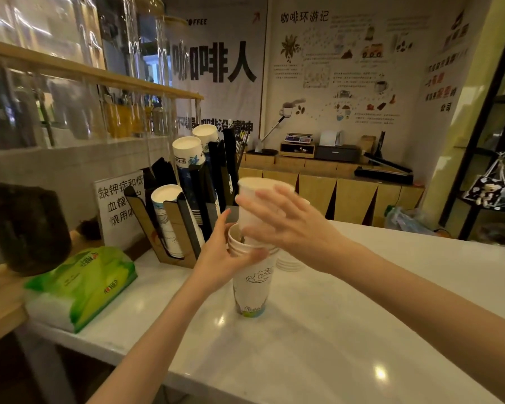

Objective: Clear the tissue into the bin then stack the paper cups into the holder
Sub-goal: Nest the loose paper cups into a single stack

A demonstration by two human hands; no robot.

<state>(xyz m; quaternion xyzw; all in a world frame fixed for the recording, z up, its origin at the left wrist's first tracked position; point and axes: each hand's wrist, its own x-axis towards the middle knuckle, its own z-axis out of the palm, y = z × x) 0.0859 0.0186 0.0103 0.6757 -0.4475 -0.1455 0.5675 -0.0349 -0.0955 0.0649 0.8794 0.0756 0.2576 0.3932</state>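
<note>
A stack of white paper cups [252, 284] with cloud and green prints stands on the white counter [333, 330]. My left hand [220, 258] grips the stack near its rim. My right hand [286, 225] holds a single white paper cup [252, 196] whose base sits in the stack's mouth. Just behind my hands, part of another short stack of cups [289, 263] shows. The slanted wood and black cup holder [184, 211] stands behind to the left, with several rows of cups in it. No loose tissue or bin is in view.
A green pack of tissues [82, 284] lies at the counter's left end beside a printed sign [118, 205]. A dark jar [27, 225] sits on the wooden ledge at far left. A wooden cabinet [347, 193] with a scale and boxes runs along the back wall.
</note>
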